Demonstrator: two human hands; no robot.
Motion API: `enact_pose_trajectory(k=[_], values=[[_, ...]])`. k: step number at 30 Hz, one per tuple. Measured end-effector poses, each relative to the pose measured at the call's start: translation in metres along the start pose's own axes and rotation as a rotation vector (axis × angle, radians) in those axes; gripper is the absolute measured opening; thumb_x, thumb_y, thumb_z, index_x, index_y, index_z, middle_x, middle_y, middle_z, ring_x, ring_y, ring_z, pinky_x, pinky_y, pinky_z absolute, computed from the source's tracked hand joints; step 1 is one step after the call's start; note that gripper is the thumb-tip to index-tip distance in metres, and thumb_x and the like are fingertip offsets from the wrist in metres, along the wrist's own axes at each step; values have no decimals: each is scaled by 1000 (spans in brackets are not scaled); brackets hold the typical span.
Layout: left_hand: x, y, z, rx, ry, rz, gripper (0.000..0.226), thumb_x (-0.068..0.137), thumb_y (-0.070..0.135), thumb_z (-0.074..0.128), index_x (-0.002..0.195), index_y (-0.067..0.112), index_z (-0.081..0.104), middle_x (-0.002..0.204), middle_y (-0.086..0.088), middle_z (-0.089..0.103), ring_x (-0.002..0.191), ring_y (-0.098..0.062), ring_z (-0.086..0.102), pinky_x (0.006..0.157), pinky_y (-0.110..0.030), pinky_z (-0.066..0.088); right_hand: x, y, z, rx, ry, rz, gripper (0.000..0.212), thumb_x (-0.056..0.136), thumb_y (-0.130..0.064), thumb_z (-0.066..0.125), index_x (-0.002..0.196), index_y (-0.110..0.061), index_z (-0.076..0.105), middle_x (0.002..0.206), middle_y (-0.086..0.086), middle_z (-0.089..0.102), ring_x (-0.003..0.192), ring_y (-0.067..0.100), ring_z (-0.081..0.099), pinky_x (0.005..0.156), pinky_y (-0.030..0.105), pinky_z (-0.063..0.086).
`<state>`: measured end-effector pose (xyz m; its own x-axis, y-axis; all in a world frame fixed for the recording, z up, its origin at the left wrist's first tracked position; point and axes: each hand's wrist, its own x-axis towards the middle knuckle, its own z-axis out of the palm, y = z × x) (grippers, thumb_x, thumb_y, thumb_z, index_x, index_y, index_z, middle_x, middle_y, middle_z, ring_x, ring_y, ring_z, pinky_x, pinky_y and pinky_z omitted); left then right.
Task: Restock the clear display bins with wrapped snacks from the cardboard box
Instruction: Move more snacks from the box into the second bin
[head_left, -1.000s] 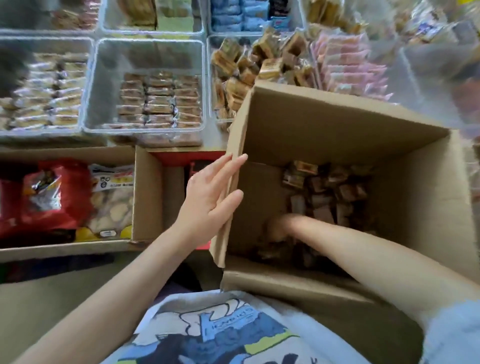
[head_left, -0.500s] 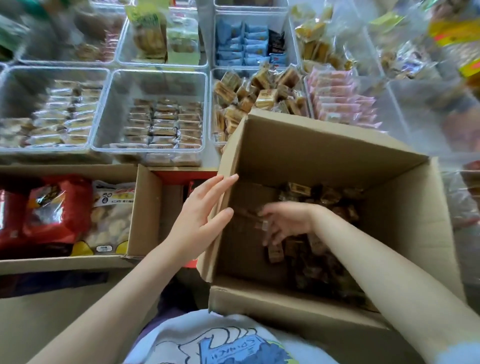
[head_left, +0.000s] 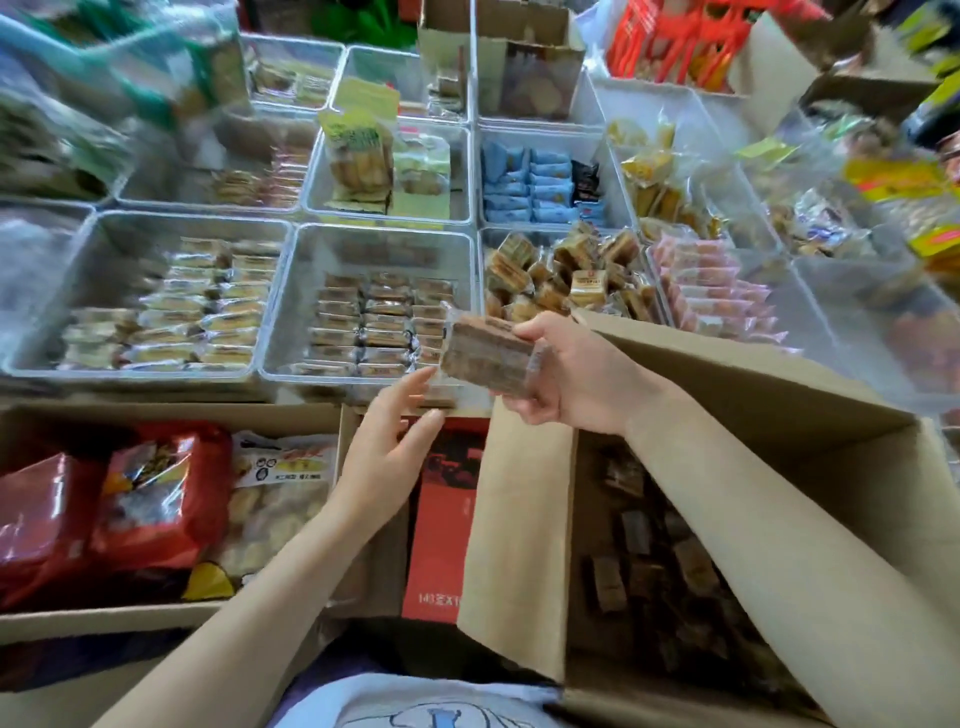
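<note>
My right hand (head_left: 571, 382) grips a stack of brown wrapped snacks (head_left: 488, 356) above the left wall of the open cardboard box (head_left: 519, 519), near the front edge of a clear bin (head_left: 291, 312) that holds rows of similar brown snacks. Several dark wrapped snacks (head_left: 654, 566) lie in the bottom of the box. My left hand (head_left: 389, 452) hovers just below and left of the stack, fingers straight and spread, holding nothing.
More clear bins hold pale wrapped bars (head_left: 171, 322), loose layered cakes (head_left: 566, 275), pink packets (head_left: 711, 296) and blue packets (head_left: 530, 184). A second cardboard box (head_left: 156, 618) at the left holds red bags. A red carton (head_left: 441, 525) stands between the two boxes.
My right hand rose out of the cardboard box holding a stack of snacks and moved towards the bins. My left hand left the box wall and lifted towards the stack.
</note>
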<state>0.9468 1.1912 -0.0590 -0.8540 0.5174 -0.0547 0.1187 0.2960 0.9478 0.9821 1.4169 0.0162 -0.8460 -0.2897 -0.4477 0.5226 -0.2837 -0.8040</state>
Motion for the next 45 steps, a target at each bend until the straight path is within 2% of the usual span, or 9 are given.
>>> enact_pose_trajectory(k=[3,6,11,17,20,23,28,37,45], values=[[28,-2,-47,-569,7,-330,33,90,50,56,118,34,61,112,4,73,103,-14,69,83,-30,51,57,-5,37,-302,202,25,29,96,-26,48,122,-13,51,100,10,57,78,21,53,61,26,44],[52,-8,-91,-692,-21,-411,47,91,50,59,126,18,59,103,-4,75,86,-21,74,68,-31,57,107,-2,67,-799,340,-13,41,93,-17,62,130,-27,48,118,6,55,96,19,56,80,30,46],[81,-40,-148,-573,30,-388,36,95,19,67,129,19,55,120,-15,69,98,-28,73,77,-40,61,168,0,88,-1010,279,-153,62,82,-38,78,135,-30,48,126,-5,51,115,9,52,98,22,44],[105,-78,-182,-366,-99,-200,44,93,7,69,130,27,56,116,-6,69,99,-17,72,78,-29,58,221,-3,71,-954,266,61,27,95,-33,67,120,-24,66,103,-8,71,88,11,69,79,30,57],[116,-107,-184,93,-7,-63,40,97,19,65,136,23,56,128,3,64,117,-9,59,99,-24,46,247,2,56,-1051,434,39,25,91,-32,71,114,-26,65,103,-6,67,87,18,65,81,36,56],[115,-147,-182,641,-12,135,42,102,31,51,141,14,54,146,-7,53,138,-25,45,116,-39,34,271,11,41,-1224,617,7,31,91,-31,71,119,-23,63,110,-5,57,98,16,55,84,30,43],[93,-186,-171,1007,-186,175,65,103,49,24,156,11,33,165,-10,21,155,-28,10,124,-46,8,304,45,45,-1246,517,134,32,89,-27,73,120,-21,65,112,-1,53,101,19,55,90,31,45],[89,-194,-164,1106,-168,158,74,101,51,27,159,7,17,168,-11,8,156,-25,0,125,-47,3,332,64,59,-1166,559,165,13,97,-34,61,99,-22,66,108,7,58,96,23,57,82,33,45],[94,-180,-170,973,-235,54,70,103,51,35,161,17,15,168,-4,-6,154,-21,-18,124,-41,-11,268,43,72,-1100,576,77,32,100,-35,53,130,-27,61,125,2,53,107,19,57,89,29,41]])
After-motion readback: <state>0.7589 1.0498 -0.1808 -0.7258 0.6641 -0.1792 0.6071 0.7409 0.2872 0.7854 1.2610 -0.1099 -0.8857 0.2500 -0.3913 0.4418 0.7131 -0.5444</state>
